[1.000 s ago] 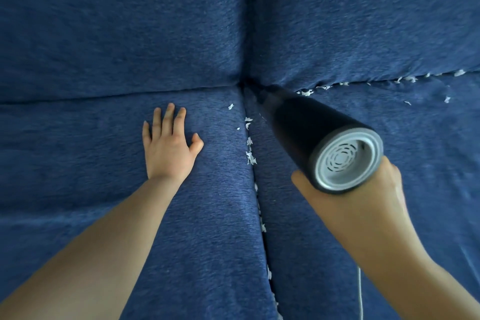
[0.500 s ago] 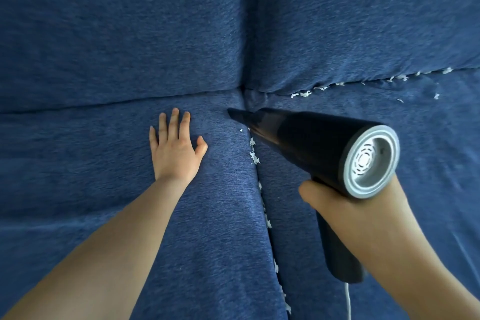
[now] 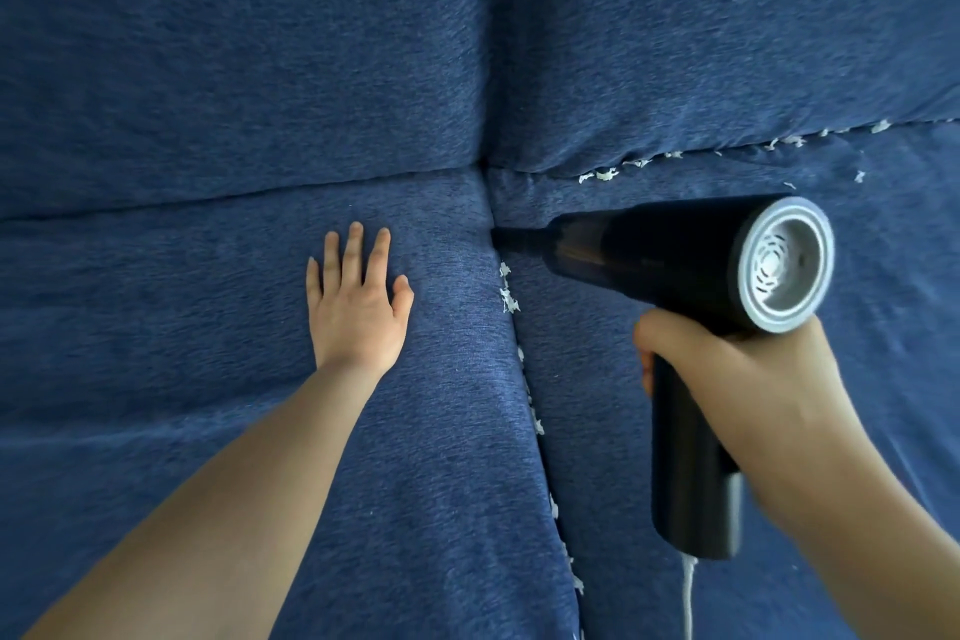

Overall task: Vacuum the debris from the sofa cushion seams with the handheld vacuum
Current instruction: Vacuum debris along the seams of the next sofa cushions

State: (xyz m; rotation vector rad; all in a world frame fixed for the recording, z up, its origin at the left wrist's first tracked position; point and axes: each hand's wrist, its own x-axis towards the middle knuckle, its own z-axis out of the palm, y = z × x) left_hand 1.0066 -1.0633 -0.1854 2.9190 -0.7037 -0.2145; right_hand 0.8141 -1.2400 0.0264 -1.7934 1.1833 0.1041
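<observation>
Napped cloth sofa (image 3: 208,68) — glossy-plastic vac (image 3: 660,255)

Right hand (image 3: 737,369) gripping vacuum (image 3: 675,255), nozzle at seam (image 3: 524,379). Left hand (image 3: 358,307) flat on cushion (image 3: 208,307). White debris (image 3: 509,299) along seam.

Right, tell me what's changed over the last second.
The right hand swung the handheld vacuum round: its nozzle left the corner where the seams meet and now lies sideways, tip at the top of the seam between the seat cushions, above the white debris. The left hand stays flat on the seat cushion.
</observation>
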